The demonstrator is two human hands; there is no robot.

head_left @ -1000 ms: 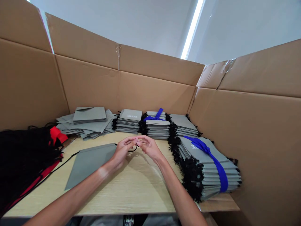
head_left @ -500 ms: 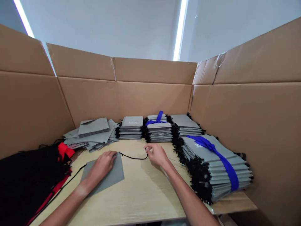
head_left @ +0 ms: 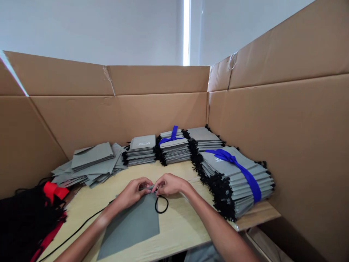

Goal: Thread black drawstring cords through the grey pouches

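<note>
A flat grey drawstring pouch (head_left: 133,222) lies on the table in front of me, its top edge gathered up between both hands. My left hand (head_left: 134,192) is closed, pinching that top edge near the corner. Fingers of my right hand (head_left: 167,185) are pinched together at the same corner, touching my left fingertips. Below them hangs a small loop of black cord (head_left: 161,212). More black cord trails from the pouch's left side toward the front left. The cord's end at the pinch is hidden by my fingers.
Behind lie loose grey pouches (head_left: 94,156) and several neat stacks (head_left: 143,149). A large bundle tied with blue ribbon (head_left: 247,178) stands at the right. A black cord heap (head_left: 24,218) with a red band (head_left: 56,191) lies left. Cardboard walls (head_left: 160,109) enclose the table.
My right hand has moved left and down to meet my left hand at the pouch corner. The stretched cord is now a small loop. The view has turned right.
</note>
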